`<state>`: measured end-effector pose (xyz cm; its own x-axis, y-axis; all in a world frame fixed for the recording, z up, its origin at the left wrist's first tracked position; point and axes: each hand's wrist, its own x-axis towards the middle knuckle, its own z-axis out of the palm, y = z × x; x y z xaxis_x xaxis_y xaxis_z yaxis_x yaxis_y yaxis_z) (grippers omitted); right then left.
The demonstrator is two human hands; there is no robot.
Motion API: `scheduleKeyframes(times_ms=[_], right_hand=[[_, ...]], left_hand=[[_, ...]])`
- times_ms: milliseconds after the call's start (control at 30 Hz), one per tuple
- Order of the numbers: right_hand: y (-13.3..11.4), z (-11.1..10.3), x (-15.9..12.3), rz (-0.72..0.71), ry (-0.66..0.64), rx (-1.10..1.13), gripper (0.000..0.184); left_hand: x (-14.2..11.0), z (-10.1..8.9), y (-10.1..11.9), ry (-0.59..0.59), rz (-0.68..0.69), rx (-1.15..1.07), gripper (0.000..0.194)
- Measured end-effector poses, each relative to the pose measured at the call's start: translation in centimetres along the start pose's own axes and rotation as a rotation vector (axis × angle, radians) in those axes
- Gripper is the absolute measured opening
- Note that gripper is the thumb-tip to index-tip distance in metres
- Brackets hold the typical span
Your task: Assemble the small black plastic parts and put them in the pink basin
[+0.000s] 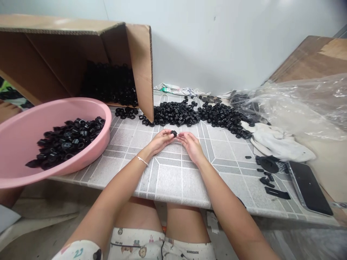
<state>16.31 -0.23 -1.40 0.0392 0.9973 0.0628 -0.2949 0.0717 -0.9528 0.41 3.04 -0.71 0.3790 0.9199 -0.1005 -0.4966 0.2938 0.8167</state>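
Note:
My left hand [160,141], with a thin bracelet at the wrist, pinches a small black plastic cap-like part [174,134] between thumb and fingers, just above the table. Close against its right side is my right hand [192,146], fingers bent and tips drawn together beside the part. Anything between those right fingertips is too small to make out. Behind both hands lie a pile of black ring-like plastic parts [176,113] and, to its right, another pile of small black parts [223,117].
A pink basin [103,150] with black parts stands left, before a tipped cardboard box [139,68] holding more. At right lie a white cloth glove [282,141], a phone [309,187], loose black pieces [277,193] and clear plastic sheeting [306,104]. The table's front edge [173,199] runs above my lap.

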Motion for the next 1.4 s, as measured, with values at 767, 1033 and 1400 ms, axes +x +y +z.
scheduleKeyframes(times_ms=[767, 1033, 1400], right_hand=[[-0.1, -0.1, -1.0, -0.191, -0.125, -0.660, 0.034], [-0.2, 0.6, -0.5, 0.015, -0.141, -0.207, 0.047], [-1.0, -0.7, 0.3, 0.192, -0.089, 0.035, 0.055]], left_hand=[[-1.7, 1.7, 0.5, -0.071, -0.033, 0.447, 0.034], [-2.6, 3.3, 0.9, 0.018, 0.421, 0.842, 0.019], [-5.7, -1.7, 12.4, 0.319, 0.787, -0.187, 0.025]])
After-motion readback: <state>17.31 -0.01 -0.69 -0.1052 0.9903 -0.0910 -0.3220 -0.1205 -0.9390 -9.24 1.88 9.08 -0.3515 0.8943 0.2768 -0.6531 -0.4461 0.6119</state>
